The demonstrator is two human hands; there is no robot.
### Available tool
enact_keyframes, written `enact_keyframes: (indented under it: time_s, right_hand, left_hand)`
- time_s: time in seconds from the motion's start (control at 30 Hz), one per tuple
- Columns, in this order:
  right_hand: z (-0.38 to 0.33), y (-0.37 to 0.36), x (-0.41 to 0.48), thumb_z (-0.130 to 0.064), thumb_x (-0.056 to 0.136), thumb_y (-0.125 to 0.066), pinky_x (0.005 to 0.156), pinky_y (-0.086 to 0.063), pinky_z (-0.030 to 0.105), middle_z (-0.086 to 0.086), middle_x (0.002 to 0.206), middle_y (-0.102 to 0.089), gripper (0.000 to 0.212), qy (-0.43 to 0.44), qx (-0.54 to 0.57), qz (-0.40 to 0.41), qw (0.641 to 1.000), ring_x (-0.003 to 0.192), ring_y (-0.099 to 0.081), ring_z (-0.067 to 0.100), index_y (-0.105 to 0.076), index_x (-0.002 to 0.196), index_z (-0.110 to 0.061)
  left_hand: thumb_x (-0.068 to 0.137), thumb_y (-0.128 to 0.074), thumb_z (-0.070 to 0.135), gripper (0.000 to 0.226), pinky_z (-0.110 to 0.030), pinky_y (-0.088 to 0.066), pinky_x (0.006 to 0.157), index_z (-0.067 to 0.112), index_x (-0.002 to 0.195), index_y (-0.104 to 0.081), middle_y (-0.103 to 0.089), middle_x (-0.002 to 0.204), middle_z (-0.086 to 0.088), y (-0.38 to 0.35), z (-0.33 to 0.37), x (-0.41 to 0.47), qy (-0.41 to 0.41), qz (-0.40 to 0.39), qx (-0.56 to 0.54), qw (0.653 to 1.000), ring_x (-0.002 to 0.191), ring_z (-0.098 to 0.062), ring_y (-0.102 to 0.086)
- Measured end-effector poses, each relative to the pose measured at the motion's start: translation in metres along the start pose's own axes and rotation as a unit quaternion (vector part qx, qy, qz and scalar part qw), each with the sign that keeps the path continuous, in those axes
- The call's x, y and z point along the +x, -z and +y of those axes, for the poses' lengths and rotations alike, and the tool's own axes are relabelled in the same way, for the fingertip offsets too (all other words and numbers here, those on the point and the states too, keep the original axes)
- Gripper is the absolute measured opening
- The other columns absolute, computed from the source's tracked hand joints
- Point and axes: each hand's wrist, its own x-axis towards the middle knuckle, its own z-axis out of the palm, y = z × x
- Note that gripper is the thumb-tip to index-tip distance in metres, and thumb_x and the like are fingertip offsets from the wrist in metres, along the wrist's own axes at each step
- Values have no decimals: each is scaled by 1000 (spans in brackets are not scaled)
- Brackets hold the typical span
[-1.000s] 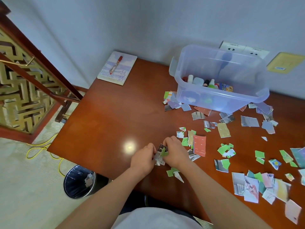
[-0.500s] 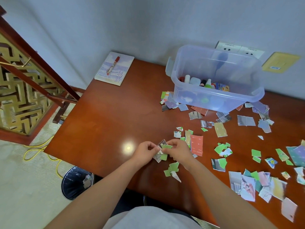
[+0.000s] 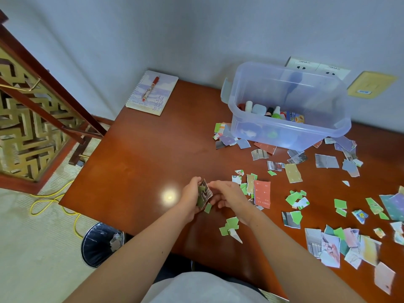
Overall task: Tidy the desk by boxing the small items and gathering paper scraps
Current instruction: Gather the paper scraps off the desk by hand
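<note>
My left hand (image 3: 190,199) grips a small stack of paper scraps (image 3: 204,194), held upright just above the brown desk (image 3: 140,162). My right hand (image 3: 229,196) sits just right of the stack with fingers spread, touching its edge. Many torn scraps lie loose on the desk: green bits (image 3: 230,226) near my right wrist, a red piece (image 3: 262,193) beside my right hand, and a colourful heap (image 3: 341,246) at the right front. A clear plastic box (image 3: 286,136) at the back holds several small bottles and items.
A spiral notebook (image 3: 153,92) with a red pen (image 3: 150,88) lies at the desk's back left corner. On the floor below the desk's left front edge stands a black-lined waste bin (image 3: 101,243). A yellow cable (image 3: 52,200) and a wooden lattice screen (image 3: 32,119) are at left.
The stack of scraps has risen off the desk and turned upright in my left hand. My right hand has opened and shifted slightly right of it.
</note>
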Motion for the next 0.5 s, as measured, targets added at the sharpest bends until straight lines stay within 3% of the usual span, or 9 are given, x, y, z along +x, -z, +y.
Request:
enact_keyframes:
  time_s: [0.13,0.2,0.27,0.33,0.43,0.5]
  right_hand:
    - [4,0,2,-19,91,-52,51,-39,23,7,81,-73,25,-3,-24,31,999,54,-53,10,-75,85,-9]
    - [10,-1,4,-13,87,-53,54,-42,25,1,76,-70,21,8,-100,77,992,57,-54,11,-73,81,-16]
    - [18,0,9,-12,83,-55,64,-44,25,-10,77,-64,18,25,-276,91,957,70,-57,11,-68,83,-25]
    - [26,0,10,-13,83,-56,69,-43,25,-13,87,-55,24,32,-409,52,910,80,-56,11,-67,94,-32]
    - [32,-3,10,-15,86,-57,70,-42,27,-7,103,-44,29,74,-502,7,861,89,-55,17,-63,109,-32]
    - [32,-5,11,-17,87,-59,68,-43,29,-4,108,-44,26,101,-550,0,829,93,-57,20,-61,109,-32]
  left_hand:
    - [91,-45,32,27,-21,-34,50,18,68,-47,-50,56,2,8,0,3,13,19,7,1000,50,-13,-46]
    - [91,-45,32,29,-16,-28,39,17,67,-45,-46,57,2,12,-1,5,13,28,21,999,46,-11,-38]
    - [94,-45,30,31,-14,-22,34,16,66,-43,-44,60,1,15,-1,4,1,44,38,998,44,-10,-34]
    - [94,-45,28,30,-15,-20,34,16,67,-42,-42,60,0,17,-2,4,-9,49,72,996,44,-11,-30]
    - [94,-45,28,24,-16,-19,36,17,72,-45,-40,60,0,20,-4,4,-10,48,112,993,44,-12,-29]
    - [94,-46,28,21,-16,-20,36,16,77,-47,-41,63,0,22,-5,5,-7,49,123,991,46,-12,-31]
